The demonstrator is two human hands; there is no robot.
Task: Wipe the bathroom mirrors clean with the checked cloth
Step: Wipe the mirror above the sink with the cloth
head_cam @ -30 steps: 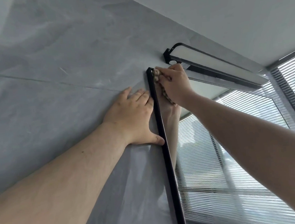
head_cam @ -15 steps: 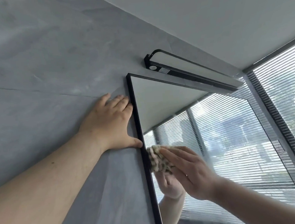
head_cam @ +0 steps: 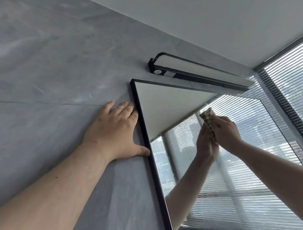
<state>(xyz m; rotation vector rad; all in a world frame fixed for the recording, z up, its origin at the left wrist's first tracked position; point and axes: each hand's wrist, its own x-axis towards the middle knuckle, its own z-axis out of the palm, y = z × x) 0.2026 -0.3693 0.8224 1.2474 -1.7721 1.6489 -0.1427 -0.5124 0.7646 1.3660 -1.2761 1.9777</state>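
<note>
Moved since half a second ago: right hand (head_cam: 226,133) with checked cloth (head_cam: 208,120), from mirror's left edge to upper middle glass. Left hand (head_cam: 115,134): fingers straight, flat on grey wall (head_cam: 45,83) beside black-framed mirror (head_cam: 241,162). Right hand: fingers curled, pressing cloth to glass. Lamp (head_cam: 198,71) above.

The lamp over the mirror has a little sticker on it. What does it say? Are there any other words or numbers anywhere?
No words can be read here.
Sticker on the black lamp: there is print on it, but it is too small and blurred to read.
Mirror, grey wall, checked cloth: no writing shows.
</note>
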